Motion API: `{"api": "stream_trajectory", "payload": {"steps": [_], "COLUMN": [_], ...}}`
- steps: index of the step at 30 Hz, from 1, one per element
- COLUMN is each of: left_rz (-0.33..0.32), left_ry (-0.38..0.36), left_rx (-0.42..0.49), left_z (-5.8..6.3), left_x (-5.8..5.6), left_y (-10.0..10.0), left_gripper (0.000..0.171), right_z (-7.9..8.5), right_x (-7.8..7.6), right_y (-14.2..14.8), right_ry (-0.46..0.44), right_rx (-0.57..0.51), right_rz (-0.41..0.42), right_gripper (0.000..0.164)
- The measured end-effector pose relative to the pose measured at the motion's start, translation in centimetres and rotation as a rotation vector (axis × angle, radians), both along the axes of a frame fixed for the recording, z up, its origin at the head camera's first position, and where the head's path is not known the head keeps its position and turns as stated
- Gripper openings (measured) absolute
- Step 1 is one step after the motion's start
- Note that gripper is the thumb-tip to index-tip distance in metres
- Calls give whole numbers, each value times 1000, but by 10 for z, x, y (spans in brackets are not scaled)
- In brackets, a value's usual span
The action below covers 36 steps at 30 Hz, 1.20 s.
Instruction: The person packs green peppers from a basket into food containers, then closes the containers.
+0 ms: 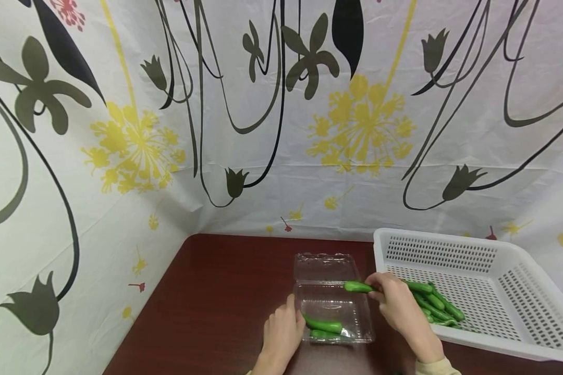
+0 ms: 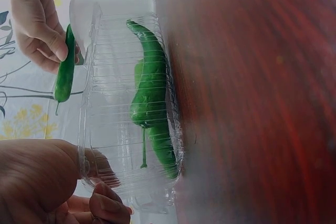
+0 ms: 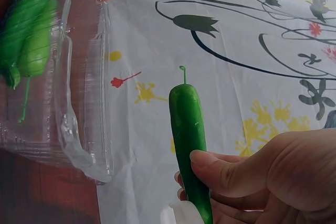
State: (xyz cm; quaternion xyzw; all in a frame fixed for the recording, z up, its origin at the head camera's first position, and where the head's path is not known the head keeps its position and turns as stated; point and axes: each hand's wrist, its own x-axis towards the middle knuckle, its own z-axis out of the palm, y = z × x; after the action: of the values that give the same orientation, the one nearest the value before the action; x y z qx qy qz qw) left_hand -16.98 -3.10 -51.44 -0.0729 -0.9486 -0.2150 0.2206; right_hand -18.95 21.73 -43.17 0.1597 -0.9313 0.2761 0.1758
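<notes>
The right hand (image 1: 396,304) pinches a green pepper (image 1: 356,287) between thumb and fingers, its long axis running sideways, stem end pointing left from the grip. The clear container (image 1: 321,302) lies left of and below that grip — the pepper is raised above its rim, not touching. The left hand (image 1: 281,330), farther from the pepper, holds the container's left wall. Right of the grip, a white basket (image 1: 478,291) sits on the dark red table (image 1: 225,297); patterned cloth (image 1: 262,146) hangs beyond.
</notes>
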Motion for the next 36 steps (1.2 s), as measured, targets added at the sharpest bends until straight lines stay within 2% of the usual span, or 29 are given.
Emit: {"api": "stream_trajectory", "payload": {"steps": [7,15,31,36], "left_rz": [-1,-10,1,-3], "left_ry": [-7,-5,2,5], "left_rx": [0,8,-4,-2], "left_z": [0,2,1,1], "left_x": [-1,-1,0,1], "left_y": [1,0,0,0], "left_gripper": [37,37,36,36], "right_z": [-3,-8,-13,-16], "right_x": [-1,-2,1,2], "right_y": [-5,-7,-21,-27], "right_ry": [43,25,-133,-139], "right_rx": [-4,22,65,79], "right_rz": [46,76,127,129], "right_gripper": [24,24,22,23]}}
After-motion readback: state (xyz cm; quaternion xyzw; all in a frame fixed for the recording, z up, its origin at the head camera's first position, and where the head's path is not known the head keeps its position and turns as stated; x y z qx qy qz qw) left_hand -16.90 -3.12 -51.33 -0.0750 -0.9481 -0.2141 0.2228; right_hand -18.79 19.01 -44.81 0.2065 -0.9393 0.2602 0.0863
